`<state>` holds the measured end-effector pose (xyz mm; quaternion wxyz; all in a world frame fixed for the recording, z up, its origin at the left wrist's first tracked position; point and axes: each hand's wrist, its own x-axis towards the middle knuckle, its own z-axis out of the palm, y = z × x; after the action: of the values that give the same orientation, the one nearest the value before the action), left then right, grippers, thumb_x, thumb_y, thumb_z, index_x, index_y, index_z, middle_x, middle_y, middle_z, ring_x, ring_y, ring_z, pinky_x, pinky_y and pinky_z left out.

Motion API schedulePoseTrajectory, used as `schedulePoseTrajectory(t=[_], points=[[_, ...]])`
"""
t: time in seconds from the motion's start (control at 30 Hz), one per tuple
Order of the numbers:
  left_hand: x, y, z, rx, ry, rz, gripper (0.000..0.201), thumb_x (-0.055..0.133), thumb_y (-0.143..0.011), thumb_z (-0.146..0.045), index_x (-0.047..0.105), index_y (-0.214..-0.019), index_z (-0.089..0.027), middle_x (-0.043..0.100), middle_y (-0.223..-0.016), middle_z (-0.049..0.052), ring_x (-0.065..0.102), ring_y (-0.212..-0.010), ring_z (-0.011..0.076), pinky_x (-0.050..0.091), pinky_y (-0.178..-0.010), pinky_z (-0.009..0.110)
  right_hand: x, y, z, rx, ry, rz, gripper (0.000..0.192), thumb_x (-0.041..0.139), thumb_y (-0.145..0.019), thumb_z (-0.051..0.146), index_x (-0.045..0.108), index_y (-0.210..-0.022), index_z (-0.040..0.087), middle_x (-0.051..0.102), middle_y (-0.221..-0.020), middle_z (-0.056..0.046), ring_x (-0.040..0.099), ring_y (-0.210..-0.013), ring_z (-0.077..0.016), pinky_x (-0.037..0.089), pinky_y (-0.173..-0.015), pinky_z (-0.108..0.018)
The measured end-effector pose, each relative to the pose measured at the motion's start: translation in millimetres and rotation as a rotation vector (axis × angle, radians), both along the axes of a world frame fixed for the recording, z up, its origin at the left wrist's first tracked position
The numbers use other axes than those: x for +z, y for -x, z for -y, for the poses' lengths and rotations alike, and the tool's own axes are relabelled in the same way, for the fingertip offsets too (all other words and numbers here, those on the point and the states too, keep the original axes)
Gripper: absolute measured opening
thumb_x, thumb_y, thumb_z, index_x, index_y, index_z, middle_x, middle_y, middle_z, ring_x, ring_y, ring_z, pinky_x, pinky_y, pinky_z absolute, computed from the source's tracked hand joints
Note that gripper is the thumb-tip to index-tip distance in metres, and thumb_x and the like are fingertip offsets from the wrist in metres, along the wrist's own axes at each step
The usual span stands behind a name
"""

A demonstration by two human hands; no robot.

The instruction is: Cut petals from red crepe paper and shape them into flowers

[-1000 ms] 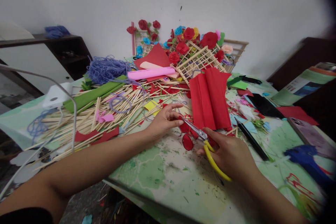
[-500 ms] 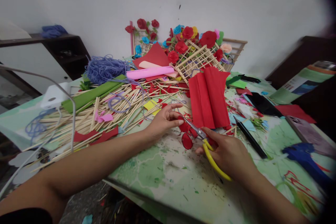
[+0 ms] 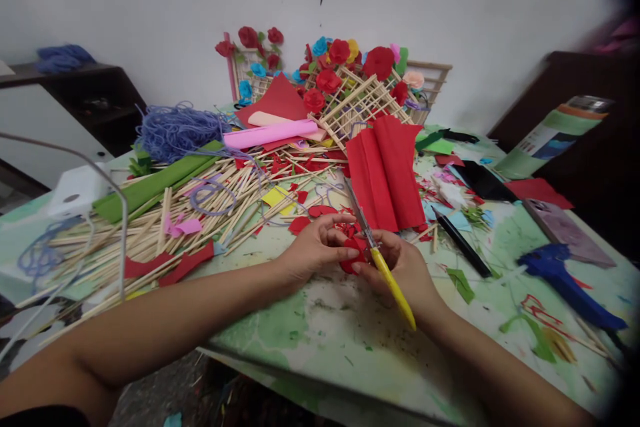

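Note:
Between my two hands is a small cut piece of red paper (image 3: pixel 354 255). My left hand (image 3: pixel 320 247) pinches its left side with thumb and fingers. With my right hand (image 3: pixel 403 270) I hold yellow-handled scissors (image 3: pixel 393 283), blades pointing up and away, while its thumb and fingertip also touch the red piece. The blades look closed together. Other red cut pieces (image 3: pixel 320 211) lie just beyond my left hand. Right behind the scissors rests a folded sheet of red crepe paper (image 3: pixel 385 173).
Thin wooden sticks (image 3: pixel 150 227) spread across the left, with purple yarn (image 3: pixel 180 130) behind them. Stick lattices (image 3: pixel 373 103) with paper flowers lean at the back. To the right lie a black pen (image 3: pixel 463 243), a blue glue gun (image 3: pixel 570 283), a phone (image 3: pixel 567 230) and a bottle (image 3: pixel 555 137).
My right hand has moved in to meet my left at the red piece. The scissors have turned more upright, their blades now swung away from my left fingers. The view has shifted slightly right.

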<state>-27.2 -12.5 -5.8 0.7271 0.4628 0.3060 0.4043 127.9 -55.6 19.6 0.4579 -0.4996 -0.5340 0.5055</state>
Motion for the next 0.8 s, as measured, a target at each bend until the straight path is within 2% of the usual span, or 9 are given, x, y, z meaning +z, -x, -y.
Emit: schedulePoseTrajectory(t=[0.17, 0.43, 0.67, 0.8], points=[[4.0, 2, -2, 0.01, -0.044, -0.073, 0.058, 0.081, -0.058, -0.021, 0.055, -0.11, -0.016, 0.06, -0.062, -0.004, 0.058, -0.057, 0.0112, 0.045, -0.059, 0.024, 1.1, 0, 2, -0.029, 0.006, 0.01, 0.033, 0.066, -0.057, 0.018, 0.058, -0.089, 0.017, 0.06, -0.06, 0.004, 0.051, -0.048, -0.0089, 0.041, -0.045, -0.019], [9.6, 3, -3, 0.059, -0.1, -0.153, 0.054, 0.078, -0.061, -0.022, 0.057, -0.111, -0.014, 0.058, -0.058, -0.004, 0.056, -0.055, 0.01, 0.039, -0.057, 0.022, -1.7, -4, 2, -0.109, 0.033, 0.03, 0.038, 0.066, -0.058, 0.024, 0.055, -0.094, 0.017, 0.052, -0.055, 0.007, 0.043, -0.041, -0.0071, 0.034, -0.039, -0.019], [8.7, 7, -13, 0.154, -0.015, -0.096, 0.041, 0.073, -0.07, -0.027, 0.056, -0.107, -0.016, 0.058, -0.058, -0.005, 0.052, -0.05, 0.0071, 0.038, -0.052, 0.019, -4.5, -12, 2, -0.144, 0.025, -0.057, 0.044, 0.067, -0.061, 0.029, 0.053, -0.101, 0.018, 0.048, -0.053, 0.009, 0.039, -0.037, -0.0068, 0.032, -0.036, -0.021], [7.6, 9, -17, 0.163, -0.006, -0.071, 0.039, 0.071, -0.072, -0.027, 0.056, -0.107, -0.016, 0.058, -0.058, -0.005, 0.053, -0.05, 0.007, 0.04, -0.051, 0.018, -2.4, -16, 1, -0.161, 0.01, -0.012, 0.044, 0.067, -0.062, 0.031, 0.053, -0.101, 0.018, 0.046, -0.051, 0.009, 0.039, -0.037, -0.0078, 0.032, -0.037, -0.021]])
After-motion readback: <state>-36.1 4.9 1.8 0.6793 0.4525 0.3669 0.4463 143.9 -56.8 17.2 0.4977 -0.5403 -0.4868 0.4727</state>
